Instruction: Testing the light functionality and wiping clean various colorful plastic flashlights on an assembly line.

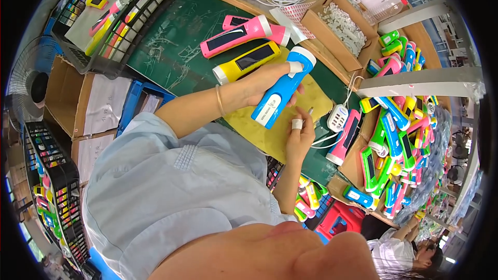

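Observation:
My left hand (265,79), a bracelet on its wrist, is closed around a blue flashlight (277,93) with a white head rim and a white label panel. The flashlight is tilted, its head up and to the right. White tape wraps the thumb. Below it, my right hand (301,137) has curled fingers, one also taped. A small slim grey tip (310,110) pokes out by its fingertips; what it belongs to is hidden. Beneath both hands lies a yellow mat (249,127). Beyond the left hand rest a yellow flashlight (246,62) and two pink flashlights (236,37).
A white multi-port charger (337,118) with cables sits right, beside another pink flashlight (344,137). Farther right is a heap of colourful flashlights (397,145). A cardboard box of small white parts (342,28) stands behind. Black crates (132,26) stand left on the green table (171,31).

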Available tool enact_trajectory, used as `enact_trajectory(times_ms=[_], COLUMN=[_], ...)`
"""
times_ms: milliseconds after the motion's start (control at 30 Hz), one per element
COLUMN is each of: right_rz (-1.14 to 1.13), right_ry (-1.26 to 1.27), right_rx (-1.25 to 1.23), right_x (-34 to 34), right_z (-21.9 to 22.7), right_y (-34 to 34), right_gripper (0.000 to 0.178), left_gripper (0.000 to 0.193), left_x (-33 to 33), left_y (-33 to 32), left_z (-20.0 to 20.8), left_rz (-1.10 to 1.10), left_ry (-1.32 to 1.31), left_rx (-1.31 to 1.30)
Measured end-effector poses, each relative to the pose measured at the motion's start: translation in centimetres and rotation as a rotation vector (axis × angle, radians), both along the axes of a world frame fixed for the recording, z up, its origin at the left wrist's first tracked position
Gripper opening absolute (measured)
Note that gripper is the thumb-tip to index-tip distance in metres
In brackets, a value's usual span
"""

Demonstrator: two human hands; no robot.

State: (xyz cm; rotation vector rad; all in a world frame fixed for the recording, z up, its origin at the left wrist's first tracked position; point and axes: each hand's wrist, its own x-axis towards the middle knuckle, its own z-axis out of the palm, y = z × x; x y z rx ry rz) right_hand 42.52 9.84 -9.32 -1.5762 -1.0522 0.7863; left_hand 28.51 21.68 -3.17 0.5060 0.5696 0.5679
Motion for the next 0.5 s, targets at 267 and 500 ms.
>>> enact_trajectory(times_ms=[267, 500], right_rz=[0.021, -0.001], right_ry=[0.191, 0.322], right_rx=[-0.006, 0.011], right_x=[1.1, 1.2], right_z=[4.1, 4.8], right_y=[0.1, 2.6], right_gripper=[0.024, 0.027], left_gripper=[0.036, 0.032], left_x=[-0.5, -0.7], left_y=[2.0, 3.6], left_z=[0.5, 1.5], left_rz=[0.012, 0.048], left_ry=[0.306, 0.073], left_rx=[0.760, 0.480])
